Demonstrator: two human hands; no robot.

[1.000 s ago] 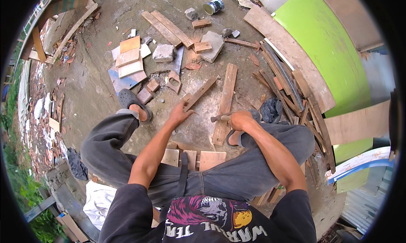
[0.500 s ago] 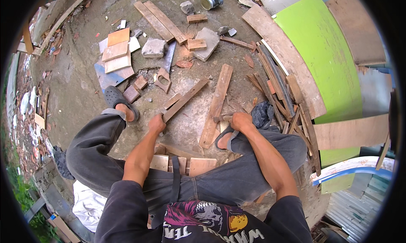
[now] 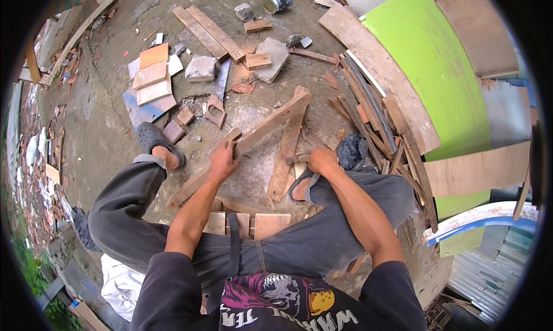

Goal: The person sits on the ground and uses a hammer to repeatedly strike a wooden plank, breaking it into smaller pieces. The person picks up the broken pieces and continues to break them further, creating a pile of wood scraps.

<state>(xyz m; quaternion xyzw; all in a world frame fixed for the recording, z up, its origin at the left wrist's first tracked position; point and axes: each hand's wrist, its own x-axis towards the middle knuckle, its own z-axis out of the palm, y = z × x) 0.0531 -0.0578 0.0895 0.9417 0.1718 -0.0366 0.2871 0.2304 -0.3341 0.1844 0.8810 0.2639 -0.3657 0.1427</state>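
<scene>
On the concrete at the far left, a stack of short cut boards [image 3: 151, 77] lies by a grey stone block [image 3: 201, 68], and a hand saw [image 3: 218, 96] rests just beside them, handle toward the person, within easy reach. Nearer, the left hand [image 3: 223, 158] is closed around a long wooden batten [image 3: 253, 138], gripping it near its middle; the batten runs diagonally from the left knee up to the right, and its far end lies across a second plank [image 3: 286, 152], seemingly so that it is propped off the ground. The right hand [image 3: 320, 159] is curled shut on a hammer handle [image 3: 295, 158], held low beside the sandalled right foot [image 3: 299, 184]. Further right, scrap strips [image 3: 368, 123] lean against a green panel [image 3: 432, 72].
</scene>
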